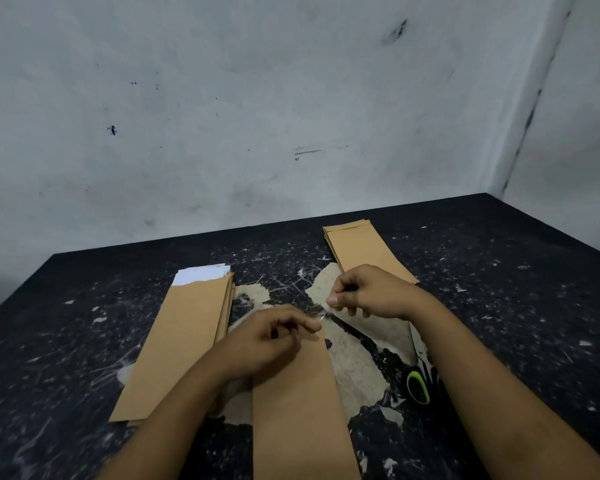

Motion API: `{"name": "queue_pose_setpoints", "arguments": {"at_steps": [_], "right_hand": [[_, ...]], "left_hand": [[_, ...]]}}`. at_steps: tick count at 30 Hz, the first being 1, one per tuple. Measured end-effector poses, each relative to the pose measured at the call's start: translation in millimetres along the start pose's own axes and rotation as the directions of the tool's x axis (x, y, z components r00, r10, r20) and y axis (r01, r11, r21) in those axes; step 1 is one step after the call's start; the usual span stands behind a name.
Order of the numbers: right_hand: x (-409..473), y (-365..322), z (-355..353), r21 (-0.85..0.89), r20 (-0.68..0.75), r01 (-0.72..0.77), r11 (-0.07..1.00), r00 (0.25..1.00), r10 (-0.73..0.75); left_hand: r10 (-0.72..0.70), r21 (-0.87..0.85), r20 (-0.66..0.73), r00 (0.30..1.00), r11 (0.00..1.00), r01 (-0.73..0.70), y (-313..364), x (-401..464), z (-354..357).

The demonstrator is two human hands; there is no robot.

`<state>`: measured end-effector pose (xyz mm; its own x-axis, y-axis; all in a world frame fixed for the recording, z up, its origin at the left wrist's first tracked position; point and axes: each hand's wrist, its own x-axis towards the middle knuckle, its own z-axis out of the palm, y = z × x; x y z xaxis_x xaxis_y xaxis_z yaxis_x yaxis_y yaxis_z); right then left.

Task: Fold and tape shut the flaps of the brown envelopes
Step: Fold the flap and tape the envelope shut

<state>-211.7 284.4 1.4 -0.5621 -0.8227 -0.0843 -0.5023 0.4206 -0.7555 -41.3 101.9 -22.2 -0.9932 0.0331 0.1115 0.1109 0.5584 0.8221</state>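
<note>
One envelope [297, 407] lies near centre on the bench [516, 306], flap end far. Above it our left hand [267, 336] and right hand [368, 292] pinch a clear tape strip [323, 315] taut, likely for sealing. Left stack [184, 337] shows white paper [201, 274] inside; far-right stack [364, 249] looks closed.

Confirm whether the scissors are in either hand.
No: the scissors lie on the table under the right forearm; both hands pinch clear tape.

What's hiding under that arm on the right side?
Scissors with green-and-black handles lie on the table. The right arm covers part of the handles; the blades poke out beyond it.
</note>
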Motion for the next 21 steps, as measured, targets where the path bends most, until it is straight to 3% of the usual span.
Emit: {"name": "queue_pose_setpoints", "arguments": {"at_steps": [8, 15, 21], "right_hand": [[-5.3, -3.4, -13.3, 0.19, -0.094, -0.111, 0.976, 0.987, 0.13], [-52.5, -4.0, -21.2, -0.071, -0.085, -0.295, 0.953, 0.954, 0.289], [-99.2, -11.5, -12.9, -0.291, -0.067, -0.516, 0.806, 0.851, 0.521]], "left_hand": [[-0.056, -0.047, 0.015, 0.998, 0.997, 0.057, -1.4, 0.8, 4.2], [-0.1, -0.021, 0.009, 0.995, 0.995, 0.1, 3.6, -0.9, 0.5], [-0.098, -0.072, -0.025, 0.995, 0.993, 0.096, 12.7, -6.1, -0.8]]}}
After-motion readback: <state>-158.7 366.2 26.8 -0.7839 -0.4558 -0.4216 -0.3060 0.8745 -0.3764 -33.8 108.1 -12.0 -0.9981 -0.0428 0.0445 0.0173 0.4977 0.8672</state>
